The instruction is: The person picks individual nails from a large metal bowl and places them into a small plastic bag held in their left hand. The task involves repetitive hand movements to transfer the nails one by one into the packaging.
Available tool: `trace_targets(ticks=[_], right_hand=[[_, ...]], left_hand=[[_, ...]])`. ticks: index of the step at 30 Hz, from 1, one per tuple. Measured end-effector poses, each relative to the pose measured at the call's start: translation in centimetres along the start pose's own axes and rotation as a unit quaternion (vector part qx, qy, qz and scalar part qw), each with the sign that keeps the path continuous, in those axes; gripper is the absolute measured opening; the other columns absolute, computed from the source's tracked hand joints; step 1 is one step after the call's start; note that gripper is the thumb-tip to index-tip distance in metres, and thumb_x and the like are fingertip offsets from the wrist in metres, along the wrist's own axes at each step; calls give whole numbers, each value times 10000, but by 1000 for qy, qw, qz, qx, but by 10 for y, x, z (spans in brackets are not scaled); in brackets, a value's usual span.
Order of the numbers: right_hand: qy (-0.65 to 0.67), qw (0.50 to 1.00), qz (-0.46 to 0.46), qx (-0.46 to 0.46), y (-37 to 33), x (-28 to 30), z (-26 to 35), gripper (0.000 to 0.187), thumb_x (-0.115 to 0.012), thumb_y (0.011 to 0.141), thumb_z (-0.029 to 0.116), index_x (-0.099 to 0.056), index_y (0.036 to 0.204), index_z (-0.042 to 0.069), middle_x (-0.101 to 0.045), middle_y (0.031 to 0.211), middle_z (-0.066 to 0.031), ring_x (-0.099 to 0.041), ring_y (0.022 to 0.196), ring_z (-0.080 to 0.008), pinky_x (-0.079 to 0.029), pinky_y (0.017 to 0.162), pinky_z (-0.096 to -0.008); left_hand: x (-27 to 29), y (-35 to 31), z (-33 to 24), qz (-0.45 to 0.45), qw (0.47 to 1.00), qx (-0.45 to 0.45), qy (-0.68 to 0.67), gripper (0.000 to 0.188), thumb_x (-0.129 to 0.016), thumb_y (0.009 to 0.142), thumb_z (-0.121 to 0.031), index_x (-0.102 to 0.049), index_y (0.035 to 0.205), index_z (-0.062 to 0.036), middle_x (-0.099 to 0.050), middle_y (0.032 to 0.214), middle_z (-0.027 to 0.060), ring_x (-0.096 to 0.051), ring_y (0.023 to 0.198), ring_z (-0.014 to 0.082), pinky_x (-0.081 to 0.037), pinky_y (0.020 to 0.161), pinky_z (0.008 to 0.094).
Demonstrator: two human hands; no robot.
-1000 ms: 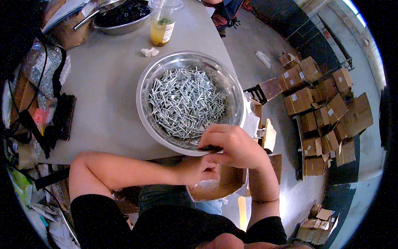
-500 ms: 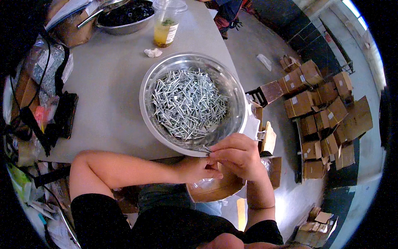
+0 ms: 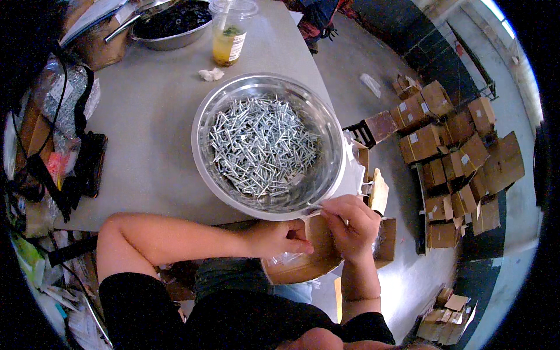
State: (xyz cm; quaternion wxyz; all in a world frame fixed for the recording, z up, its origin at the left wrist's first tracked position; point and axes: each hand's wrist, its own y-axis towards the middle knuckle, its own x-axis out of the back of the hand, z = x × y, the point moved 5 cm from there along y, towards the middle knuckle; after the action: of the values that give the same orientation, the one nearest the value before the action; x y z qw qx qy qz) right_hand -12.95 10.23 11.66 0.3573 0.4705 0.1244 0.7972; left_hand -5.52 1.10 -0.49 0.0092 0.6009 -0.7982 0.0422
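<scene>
Right hand (image 3: 353,227) is pinched at the near rim of the steel bowl (image 3: 329,134), any piece held indiscernible; left hand (image 3: 277,238) curls by the cardboard box (image 3: 309,270), its grip unclear; screws (image 3: 265,143) lie heaped in the bowl, plenty left; amount handled undetermined.

Your right hand (image 3: 351,226) pinches by the lower right rim of a metal bowl (image 3: 200,169) of silvery screws (image 3: 262,146) on the desk (image 3: 146,146); whether it holds one is too small to tell. Your left hand (image 3: 279,238) curls below that rim, above an open cardboard box (image 3: 306,273). Beyond the bowl sit a white wad (image 3: 211,74) and a lidded plastic cup (image 3: 229,48).
</scene>
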Motion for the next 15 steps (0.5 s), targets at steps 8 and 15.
trace_targets(ticks=[8, 15], right_hand=[[166, 976, 59, -130, -54, 13, -20, 188, -676, 658, -118, -661, 798, 6, -686, 842, -94, -659, 769, -201, -508, 669, -281], [125, 965, 170, -154, -54, 4, -4, 148, -706, 704, -3, -673, 839, 46, -680, 866, -104, -663, 836, -284, -536, 735, -356]], left_hand=[[-10, 2, 3, -4, 988, -119, -101, 319, -753, 791, -256, -578, 741, 5, -637, 805, 85, -584, 717, 168, -468, 673, 307], [-5, -4, -11, 37, 996, -56, 57, 351, -784, 750, -287, -577, 766, -4, -578, 686, 81, -542, 629, 176, -441, 593, 336]])
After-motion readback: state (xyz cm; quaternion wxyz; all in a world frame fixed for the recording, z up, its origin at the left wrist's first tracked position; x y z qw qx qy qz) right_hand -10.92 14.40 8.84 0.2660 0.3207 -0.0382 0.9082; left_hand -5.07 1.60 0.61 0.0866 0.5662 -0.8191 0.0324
